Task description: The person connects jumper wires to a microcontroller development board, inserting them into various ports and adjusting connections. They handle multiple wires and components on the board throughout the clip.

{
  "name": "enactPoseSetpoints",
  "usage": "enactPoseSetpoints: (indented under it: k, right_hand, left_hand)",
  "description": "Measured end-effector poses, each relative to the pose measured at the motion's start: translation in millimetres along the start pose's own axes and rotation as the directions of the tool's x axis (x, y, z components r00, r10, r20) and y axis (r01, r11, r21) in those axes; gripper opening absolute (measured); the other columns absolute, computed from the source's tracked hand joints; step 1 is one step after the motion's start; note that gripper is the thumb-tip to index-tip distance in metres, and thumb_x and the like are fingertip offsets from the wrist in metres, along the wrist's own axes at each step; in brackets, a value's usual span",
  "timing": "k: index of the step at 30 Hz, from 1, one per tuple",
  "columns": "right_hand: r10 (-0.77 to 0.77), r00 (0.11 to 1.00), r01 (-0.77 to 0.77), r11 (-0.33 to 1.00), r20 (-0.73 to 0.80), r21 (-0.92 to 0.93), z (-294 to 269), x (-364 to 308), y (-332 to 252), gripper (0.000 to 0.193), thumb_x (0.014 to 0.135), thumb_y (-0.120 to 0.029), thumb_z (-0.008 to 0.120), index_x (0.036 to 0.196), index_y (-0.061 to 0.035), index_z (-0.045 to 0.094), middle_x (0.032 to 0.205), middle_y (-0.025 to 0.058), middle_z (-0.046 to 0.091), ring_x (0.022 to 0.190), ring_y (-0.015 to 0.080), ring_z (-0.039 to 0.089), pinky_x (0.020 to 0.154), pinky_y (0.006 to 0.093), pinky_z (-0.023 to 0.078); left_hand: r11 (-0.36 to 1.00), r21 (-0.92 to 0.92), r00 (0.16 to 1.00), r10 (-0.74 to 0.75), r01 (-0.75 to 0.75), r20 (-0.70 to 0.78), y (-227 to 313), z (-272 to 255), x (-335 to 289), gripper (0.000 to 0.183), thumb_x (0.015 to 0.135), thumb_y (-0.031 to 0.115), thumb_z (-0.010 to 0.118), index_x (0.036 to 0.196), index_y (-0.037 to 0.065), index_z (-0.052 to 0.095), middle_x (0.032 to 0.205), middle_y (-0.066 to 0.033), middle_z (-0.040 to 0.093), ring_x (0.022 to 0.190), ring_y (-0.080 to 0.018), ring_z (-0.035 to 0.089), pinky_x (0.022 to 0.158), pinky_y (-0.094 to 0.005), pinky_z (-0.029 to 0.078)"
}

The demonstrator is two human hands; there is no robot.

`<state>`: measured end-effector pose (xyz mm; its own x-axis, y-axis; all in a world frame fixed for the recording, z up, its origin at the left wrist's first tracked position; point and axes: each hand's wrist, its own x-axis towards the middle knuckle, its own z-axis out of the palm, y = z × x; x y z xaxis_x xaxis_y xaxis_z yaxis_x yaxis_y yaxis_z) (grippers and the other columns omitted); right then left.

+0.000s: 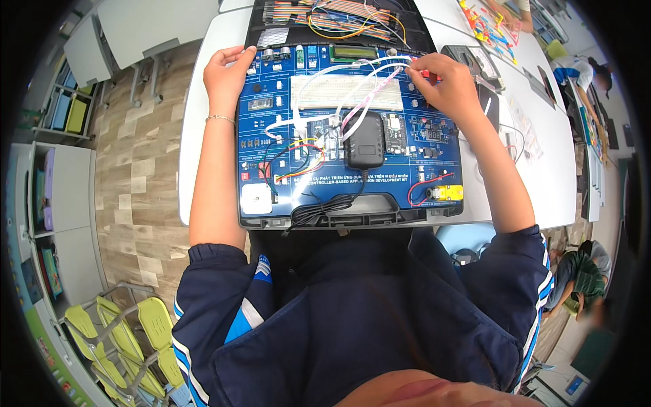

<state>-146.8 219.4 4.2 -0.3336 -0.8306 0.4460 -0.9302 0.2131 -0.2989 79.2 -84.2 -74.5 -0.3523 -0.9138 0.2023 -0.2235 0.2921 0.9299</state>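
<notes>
A blue electronics kit board [400, 178] in a black case lies on the white table in front of me. My left hand [227, 73] is closed around its far left corner, thumb on the edge. At the far right of the board, my right hand [444, 83] pinches the end of a white cable [380, 66]; its fingertips partly hide the plug. Several white cables loop over the white breadboard [319, 93] to the middle of the board. A black power adapter [364, 141] lies on the board, its bundled cord [315, 214] near the front edge.
The case's lid [271, 34] holds ribbons of coloured jumper wires [332, 15]. A black meter [475, 64] stands right of the case. Colourful plastic pieces [488, 30] lie farther right, near another person's hand [505, 15]. Green chairs [122, 339] stand at lower left.
</notes>
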Motion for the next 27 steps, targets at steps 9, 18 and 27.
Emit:
enactPoseSetpoints:
  k: [9, 18, 27]
  right_hand:
    - [-0.108, 0.993, 0.115, 0.978, 0.055, -0.172, 9.5, 8.1, -1.5, 0.015, 0.085, -0.025, 0.070, 0.094, -0.0135, 0.076, 0.093, 0.0013, 0.072, 0.075, 0.0244, 0.069, 0.066, 0.0354, 0.055]
    - [-0.250, 0.968, 0.236, 0.940, -0.029, -0.248, 18.1, 10.9, 2.6, 0.010, 0.086, -0.020, 0.068, 0.089, -0.0124, 0.074, 0.084, 0.0007, 0.068, 0.073, 0.0258, 0.067, 0.061, 0.0357, 0.054]
    - [-0.376, 0.906, 0.365, 0.927, -0.194, -0.088, 6.1, 31.3, -43.3, 0.010, 0.083, -0.018, 0.072, 0.091, -0.0116, 0.072, 0.087, 0.0027, 0.069, 0.081, 0.0249, 0.067, 0.067, 0.0352, 0.055]
  left_hand:
    - [1.000, -0.022, 1.000, 0.002, -0.002, -0.012, 3.0, 0.6, -3.6, 0.042, 0.076, 0.034, 0.082, 0.102, 0.003, 0.072, 0.096, -0.0082, 0.074, 0.085, -0.0151, 0.069, 0.078, -0.0284, 0.053]
    - [0.999, -0.008, 0.999, 0.034, -0.034, -0.011, -0.2, -2.1, -1.9, 0.041, 0.076, 0.034, 0.082, 0.102, 0.003, 0.072, 0.094, -0.0078, 0.074, 0.084, -0.0146, 0.069, 0.079, -0.0288, 0.053]
    - [0.999, -0.032, 0.999, 0.032, -0.032, -0.013, -1.9, -1.5, 1.4, 0.041, 0.076, 0.033, 0.082, 0.102, 0.003, 0.073, 0.096, -0.0079, 0.074, 0.084, -0.0148, 0.069, 0.079, -0.0288, 0.053]
